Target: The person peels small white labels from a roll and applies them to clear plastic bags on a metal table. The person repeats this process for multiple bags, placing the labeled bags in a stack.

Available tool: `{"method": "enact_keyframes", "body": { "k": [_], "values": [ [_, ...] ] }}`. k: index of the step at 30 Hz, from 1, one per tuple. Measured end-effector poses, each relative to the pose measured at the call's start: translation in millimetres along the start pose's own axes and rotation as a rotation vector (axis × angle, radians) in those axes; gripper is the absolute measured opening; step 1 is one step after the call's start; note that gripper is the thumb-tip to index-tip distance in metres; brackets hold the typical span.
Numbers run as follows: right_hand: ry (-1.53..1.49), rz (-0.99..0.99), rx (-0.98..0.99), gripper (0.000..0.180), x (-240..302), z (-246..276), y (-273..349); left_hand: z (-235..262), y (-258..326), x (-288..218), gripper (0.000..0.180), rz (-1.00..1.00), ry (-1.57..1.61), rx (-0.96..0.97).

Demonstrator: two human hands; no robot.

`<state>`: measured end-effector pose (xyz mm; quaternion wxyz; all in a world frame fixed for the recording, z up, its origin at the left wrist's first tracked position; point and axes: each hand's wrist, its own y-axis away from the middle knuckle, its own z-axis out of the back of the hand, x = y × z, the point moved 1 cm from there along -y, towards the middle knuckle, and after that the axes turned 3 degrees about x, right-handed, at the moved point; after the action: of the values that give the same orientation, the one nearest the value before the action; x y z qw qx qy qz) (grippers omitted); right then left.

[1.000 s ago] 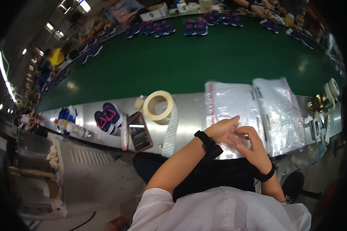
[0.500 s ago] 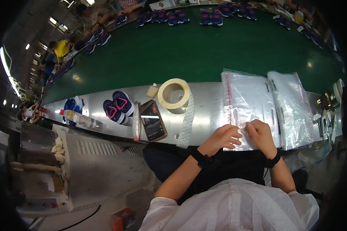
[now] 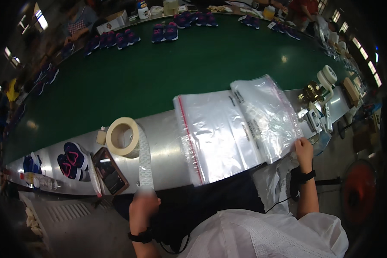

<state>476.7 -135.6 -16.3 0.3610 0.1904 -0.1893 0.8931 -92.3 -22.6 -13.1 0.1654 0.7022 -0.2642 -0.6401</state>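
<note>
My right hand pinches the near right corner of a clear plastic bag that lies on the steel table edge. This bag overlaps a second clear bag with a red zip strip to its left. My left hand is low at the table's front, blurred, right at the lower end of a white perforated strip that hangs down from a roll of beige tape. Whether its fingers close on the strip is not visible.
A phone and a small pair of dark shoes with pink trim lie left of the tape roll. A green conveyor belt runs behind the table, with pairs of shoes along its far side. Tape dispensers stand at the right.
Both hands were together on the near edge of the bags. My left hand has dropped left to the strip's end, and my right hand has slid right to the bag's corner.
</note>
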Motion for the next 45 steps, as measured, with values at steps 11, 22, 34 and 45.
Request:
{"method": "enact_keyframes", "body": {
  "k": [11,22,34,45],
  "values": [
    [-0.541,0.547,0.323,0.007,222,-23,79,-16,-28,50,0.019,-0.260,-0.347,0.058],
    [-0.792,0.363,1.323,0.015,276,-70,153,-80,-13,-4,0.027,-0.134,0.295,0.330],
    [-0.638,0.653,1.341,0.009,235,-41,134,-58,-56,-35,0.024,-0.418,-0.031,-0.061],
    [-0.673,0.885,0.908,0.012,287,-58,147,-93,29,-8,0.012,-0.448,-0.260,0.195]
  ]
}}
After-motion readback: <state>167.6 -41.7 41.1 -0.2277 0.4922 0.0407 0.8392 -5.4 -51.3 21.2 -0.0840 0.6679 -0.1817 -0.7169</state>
